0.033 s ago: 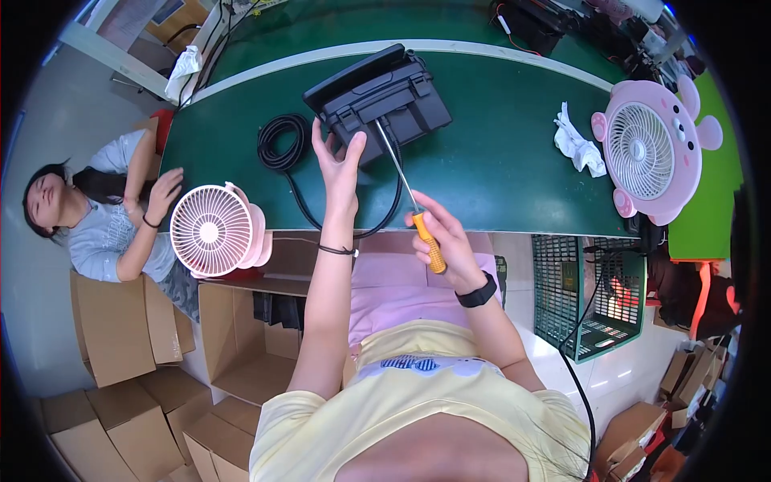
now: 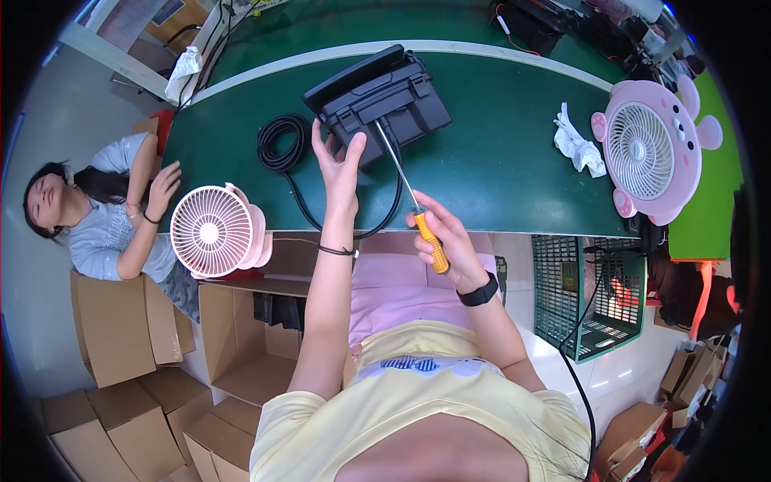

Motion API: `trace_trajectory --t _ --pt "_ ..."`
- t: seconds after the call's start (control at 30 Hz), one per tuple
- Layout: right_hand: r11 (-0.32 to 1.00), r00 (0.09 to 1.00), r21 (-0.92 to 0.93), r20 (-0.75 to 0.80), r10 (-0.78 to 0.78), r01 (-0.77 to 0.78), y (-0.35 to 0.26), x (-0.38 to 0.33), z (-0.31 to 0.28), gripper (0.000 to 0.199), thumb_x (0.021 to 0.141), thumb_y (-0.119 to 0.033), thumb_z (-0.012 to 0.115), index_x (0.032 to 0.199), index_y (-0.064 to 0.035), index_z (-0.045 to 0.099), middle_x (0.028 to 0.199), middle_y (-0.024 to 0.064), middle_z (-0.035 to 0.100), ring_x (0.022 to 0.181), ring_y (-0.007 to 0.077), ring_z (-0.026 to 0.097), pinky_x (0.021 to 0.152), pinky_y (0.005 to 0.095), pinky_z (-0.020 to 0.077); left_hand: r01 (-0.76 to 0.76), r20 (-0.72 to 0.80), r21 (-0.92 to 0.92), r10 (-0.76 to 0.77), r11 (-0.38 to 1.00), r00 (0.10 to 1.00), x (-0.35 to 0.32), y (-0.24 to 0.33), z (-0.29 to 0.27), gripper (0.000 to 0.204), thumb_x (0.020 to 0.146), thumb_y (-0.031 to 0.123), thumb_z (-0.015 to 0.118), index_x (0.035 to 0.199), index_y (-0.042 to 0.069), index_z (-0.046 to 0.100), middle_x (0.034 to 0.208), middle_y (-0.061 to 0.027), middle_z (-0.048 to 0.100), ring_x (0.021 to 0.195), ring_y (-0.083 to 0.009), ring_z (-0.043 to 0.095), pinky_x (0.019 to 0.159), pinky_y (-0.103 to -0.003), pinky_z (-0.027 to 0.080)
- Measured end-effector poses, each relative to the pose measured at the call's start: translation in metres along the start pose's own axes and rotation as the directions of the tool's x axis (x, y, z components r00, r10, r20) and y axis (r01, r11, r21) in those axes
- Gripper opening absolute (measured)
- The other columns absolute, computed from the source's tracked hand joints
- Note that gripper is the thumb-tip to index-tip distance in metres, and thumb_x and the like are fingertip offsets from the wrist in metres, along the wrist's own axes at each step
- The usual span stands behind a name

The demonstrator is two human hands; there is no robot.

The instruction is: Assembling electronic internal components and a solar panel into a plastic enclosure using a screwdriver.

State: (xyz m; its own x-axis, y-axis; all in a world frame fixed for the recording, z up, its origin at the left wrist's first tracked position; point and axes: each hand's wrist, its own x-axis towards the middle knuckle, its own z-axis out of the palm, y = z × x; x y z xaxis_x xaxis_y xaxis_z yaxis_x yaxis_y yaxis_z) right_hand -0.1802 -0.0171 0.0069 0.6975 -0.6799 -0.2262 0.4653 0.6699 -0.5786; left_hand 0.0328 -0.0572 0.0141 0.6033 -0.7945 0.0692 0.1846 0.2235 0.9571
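On the green table (image 2: 498, 177) a black boxy device (image 2: 381, 104) stands tilted, with a flat panel along its far left side. My left hand (image 2: 340, 165) grips its near left corner, thumb on the near side and fingers partly hidden behind it. My right hand (image 2: 456, 249) is closed around the yellow handle of a screwdriver (image 2: 434, 245). The long metal shaft runs up and left to the device's near face, where the tip meets a recess; the tip itself is hidden. A black cable (image 2: 283, 157) lies coiled left of my left hand and loops under my wrist toward the device.
A round pink fan (image 2: 210, 231) stands at the table's left edge beside a seated person (image 2: 112, 209). Right are crumpled white paper (image 2: 577, 149) and a pink animal-shaped fan (image 2: 642, 153). Below are a green plastic crate (image 2: 590, 297) and cardboard boxes (image 2: 120, 329).
My right hand and the screwdriver handle have shifted very slightly to the right. The seated person's raised hand has moved a little. My left hand and the device look unmoved.
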Motion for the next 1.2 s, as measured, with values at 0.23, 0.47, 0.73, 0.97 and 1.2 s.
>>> trace_trajectory --t 0.23,0.47,0.73,0.97,1.2 --pt "0.494 0.953 -0.836 0.106 -0.284 0.24 -0.024 -0.01 -0.025 0.026 0.091 -0.014 0.074 0.116 -0.0097 0.068 0.078 -0.0067 0.056 0.069 0.001 0.05 0.061 0.0196 0.0407 0.078 0.009 0.099 -0.08 0.992 0.997 -0.003 0.012 -0.011 0.098 0.088 0.03 0.078 0.159 0.01 0.014 0.143 -0.021 0.044 0.126 -0.0271 0.053 0.104 -0.038 0.043" --pt "0.605 0.772 -0.68 -0.088 -0.629 0.415 -0.07 0.04 -0.028 0.025 0.096 -0.016 0.067 0.115 -0.0105 0.052 0.113 0.0036 0.063 0.063 0.0028 0.048 0.052 0.0179 0.0404 0.17 0.031 0.455 -0.206 0.874 0.978 -0.006 0.045 -0.04 0.088 0.09 0.053 0.067 0.155 0.005 0.032 0.139 -0.0212 0.054 0.116 -0.0252 0.061 0.09 -0.038 0.052" --pt "0.5 0.772 -0.833 -0.151 -0.618 0.238 -0.061 0.097 -0.034 0.027 0.096 -0.027 0.068 0.111 -0.0071 0.057 0.072 0.0034 0.061 0.052 0.0096 0.054 0.05 0.0256 0.0443 -0.59 0.441 0.784 0.498 0.191 0.747 -0.015 0.098 -0.007 0.045 0.082 0.02 0.078 0.125 0.012 0.065 0.125 -0.0091 0.063 0.111 -0.0309 0.063 0.093 -0.039 0.053" --pt "0.433 0.667 -0.83 -0.103 -0.738 0.351 -0.058 0.096 -0.035 0.02 0.095 -0.018 0.068 0.107 -0.0065 0.058 0.079 0.0031 0.065 0.051 0.0089 0.054 0.049 0.0254 0.0441 -0.785 0.73 0.613 0.317 0.087 0.605 0.032 0.067 0.026 0.047 0.077 0.024 0.078 0.121 0.012 0.067 0.122 -0.0091 0.067 0.112 -0.0281 0.063 0.103 -0.043 0.045" --pt "0.516 0.659 -0.755 -0.151 -0.737 0.404 -0.06 0.094 -0.042 0.013 0.096 -0.013 0.066 0.103 -0.0072 0.056 0.097 0.0049 0.071 0.052 0.0049 0.052 0.048 0.0218 0.0435 -0.807 0.719 0.564 0.375 0.175 0.584 0.015 0.065 0.029 0.046 0.065 0.025 0.08 0.109 0.013 0.072 0.119 -0.0044 0.069 0.11 -0.0255 0.063 0.101 -0.042 0.041"
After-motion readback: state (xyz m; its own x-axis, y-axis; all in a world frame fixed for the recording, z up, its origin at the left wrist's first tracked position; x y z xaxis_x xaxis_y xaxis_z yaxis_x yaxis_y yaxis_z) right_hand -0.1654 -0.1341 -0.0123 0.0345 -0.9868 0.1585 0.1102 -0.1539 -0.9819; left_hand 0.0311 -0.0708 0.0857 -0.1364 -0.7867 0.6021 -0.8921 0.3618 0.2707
